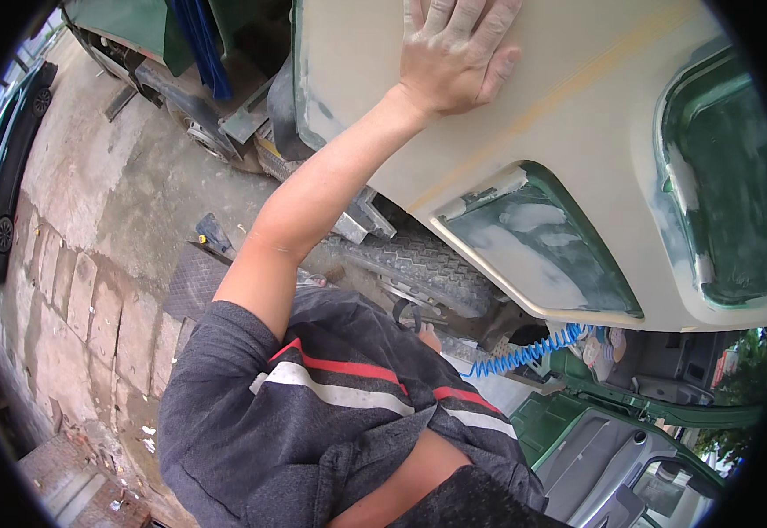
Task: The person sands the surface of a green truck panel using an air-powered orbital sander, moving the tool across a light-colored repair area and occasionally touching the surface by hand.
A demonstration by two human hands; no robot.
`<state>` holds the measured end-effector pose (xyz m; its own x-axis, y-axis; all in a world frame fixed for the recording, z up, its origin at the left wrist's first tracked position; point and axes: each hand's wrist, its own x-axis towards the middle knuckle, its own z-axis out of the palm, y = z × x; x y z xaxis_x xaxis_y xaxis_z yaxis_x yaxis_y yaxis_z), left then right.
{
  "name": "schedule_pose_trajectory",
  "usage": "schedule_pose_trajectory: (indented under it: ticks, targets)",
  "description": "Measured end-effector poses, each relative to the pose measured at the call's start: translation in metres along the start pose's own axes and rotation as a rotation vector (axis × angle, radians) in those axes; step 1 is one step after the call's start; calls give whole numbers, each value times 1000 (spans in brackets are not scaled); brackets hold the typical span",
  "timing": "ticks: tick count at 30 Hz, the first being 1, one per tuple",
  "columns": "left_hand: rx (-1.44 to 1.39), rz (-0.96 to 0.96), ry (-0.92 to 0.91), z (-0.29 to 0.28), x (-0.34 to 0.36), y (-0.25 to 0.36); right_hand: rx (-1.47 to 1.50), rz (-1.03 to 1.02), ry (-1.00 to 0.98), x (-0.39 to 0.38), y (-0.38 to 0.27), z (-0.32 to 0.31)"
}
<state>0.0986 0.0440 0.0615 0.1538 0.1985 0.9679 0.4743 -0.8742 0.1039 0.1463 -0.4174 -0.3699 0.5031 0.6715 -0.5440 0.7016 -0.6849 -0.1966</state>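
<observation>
My left hand lies flat against a large cream-coloured vehicle panel, its fingers stretched out and the thumb to the right. White dust coats the fingers, and their tips are cut off by the upper rim of the view. Nothing shows in its grasp. Below and right of the hand, the panel has a recess with green paint and whitish smears. Farther right is a second green recess. Part of my right arm shows at the lower edge; the right hand is out of view.
A coiled blue hose hangs below the panel. Beneath it are a tire and metal frame parts. An open green vehicle door is at the lower right. A dark car stands at the far left, beyond concrete paving.
</observation>
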Motion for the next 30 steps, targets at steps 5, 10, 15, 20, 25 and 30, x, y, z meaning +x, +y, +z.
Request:
schedule_pose_trajectory:
  ticks: [5,10,15,20,25,30]
  targets:
    - [16,134,5,39,-140,15,-13,8,-25,3,-5,-2]
    - [-4,174,-57,53,-213,17,-54,-17,67,-1,-7,-10]
    - [41,223,-73,53,-260,-8,-85,56,55,-6,-5,-17]
    - [-190,-472,169,52,-251,-43,36,107,54,-36,-10,-29]
    - [-240,-1208,254,43,-233,-111,238,222,128,-62,13,-8]
    - [-231,-1385,310,58,-252,-62,253,399,62,-69,26,11]
